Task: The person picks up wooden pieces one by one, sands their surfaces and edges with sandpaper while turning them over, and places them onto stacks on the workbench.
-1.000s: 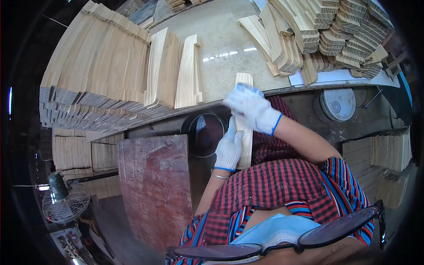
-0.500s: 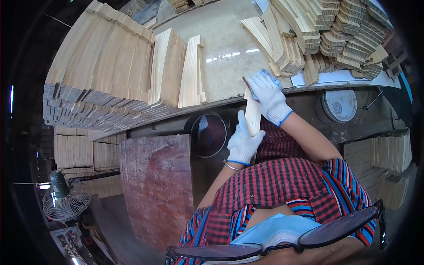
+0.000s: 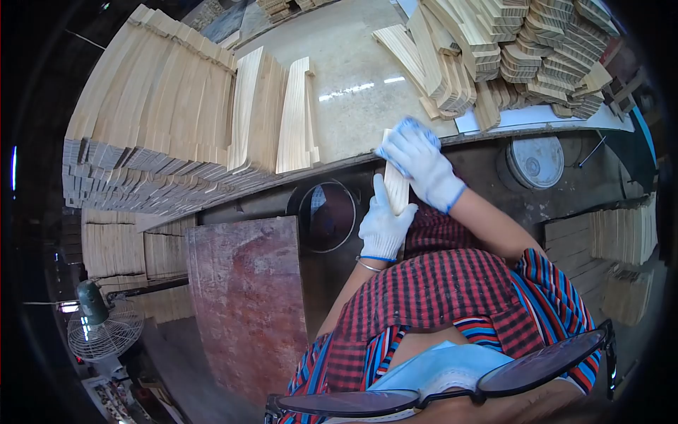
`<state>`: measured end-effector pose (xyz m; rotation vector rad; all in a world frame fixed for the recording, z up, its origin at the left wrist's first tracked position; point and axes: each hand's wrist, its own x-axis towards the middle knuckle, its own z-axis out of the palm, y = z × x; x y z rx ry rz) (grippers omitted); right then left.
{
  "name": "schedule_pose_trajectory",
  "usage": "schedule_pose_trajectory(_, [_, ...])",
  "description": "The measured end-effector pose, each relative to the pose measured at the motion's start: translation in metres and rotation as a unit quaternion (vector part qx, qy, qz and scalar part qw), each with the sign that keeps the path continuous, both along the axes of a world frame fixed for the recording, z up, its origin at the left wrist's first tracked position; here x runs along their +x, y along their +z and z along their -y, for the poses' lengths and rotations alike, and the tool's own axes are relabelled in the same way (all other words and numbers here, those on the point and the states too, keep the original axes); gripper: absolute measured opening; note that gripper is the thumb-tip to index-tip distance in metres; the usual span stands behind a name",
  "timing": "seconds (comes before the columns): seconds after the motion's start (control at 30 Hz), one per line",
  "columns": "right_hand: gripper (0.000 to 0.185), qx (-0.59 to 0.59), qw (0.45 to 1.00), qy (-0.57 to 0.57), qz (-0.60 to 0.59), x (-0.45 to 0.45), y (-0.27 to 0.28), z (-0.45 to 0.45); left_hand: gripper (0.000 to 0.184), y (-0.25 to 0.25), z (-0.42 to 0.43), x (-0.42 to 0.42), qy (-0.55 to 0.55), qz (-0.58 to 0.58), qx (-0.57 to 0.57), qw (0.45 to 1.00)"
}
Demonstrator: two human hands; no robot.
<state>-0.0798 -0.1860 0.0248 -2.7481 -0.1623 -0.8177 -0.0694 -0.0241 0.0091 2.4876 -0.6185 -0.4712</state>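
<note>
My left hand [image 3: 385, 227], in a white knitted glove with a blue cuff, is closed around the near end of a pale wooden slat [image 3: 397, 189]. The slat points away from me, its far end near the table edge. Over that far end lies my right hand [image 3: 422, 164], also gloved, with its fingers bent. It presses a thin, dark-edged pad that looks like sandpaper onto the wood. Most of this pad is hidden under the fingers. Blue patches show at the fingertips of the right glove.
Stacked shaped wooden pieces [image 3: 155, 99] line the table's left side, with one slat [image 3: 295, 120] standing apart. More curved pieces [image 3: 494, 49] are heaped at right on the table [image 3: 346, 116]. Below are a round bin [image 3: 323, 215], a lidded bucket [image 3: 537, 162], a reddish board [image 3: 244, 283] and a fan [image 3: 104, 328].
My right hand has shifted slightly left and down along the slat, and the pad's dark edge shows less. The left hand keeps its hold. The whole view has shifted a little.
</note>
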Motion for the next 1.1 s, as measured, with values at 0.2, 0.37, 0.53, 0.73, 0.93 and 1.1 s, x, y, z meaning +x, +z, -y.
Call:
schedule_pose_trajectory(0.2, [0.045,0.051,0.998,-0.012,-0.026,-0.022,0.018,0.007,0.104,-0.015,-0.004,-0.004,-0.012,0.079,-0.019,0.997])
schedule_pose_trajectory(0.37, [0.037,0.029,0.997,-0.066,-0.001,0.004,0.005,0.002,0.103,-0.003,0.002,-0.008,0.013,0.057,0.033,0.998])
schedule_pose_trajectory(0.53, [0.044,0.043,0.998,0.005,-0.044,-0.045,-0.011,-0.013,0.102,0.007,0.003,-0.009,0.016,0.055,0.044,0.997])
schedule_pose_trajectory(0.73, [0.041,0.244,0.965,-0.056,0.077,-0.033,0.009,0.017,0.092,-0.001,-0.007,-0.001,-0.007,0.113,-0.077,0.991])
schedule_pose_trajectory(0.93, [0.040,0.395,0.914,-0.091,-0.010,0.003,-0.008,0.038,0.069,-0.033,-0.035,0.052,-0.018,-0.627,-0.520,0.580])
schedule_pose_trajectory(1.1, [0.044,0.290,0.952,-0.091,-0.027,0.039,-0.004,0.036,0.068,-0.041,-0.031,0.028,-0.023,-0.729,-0.594,0.340])
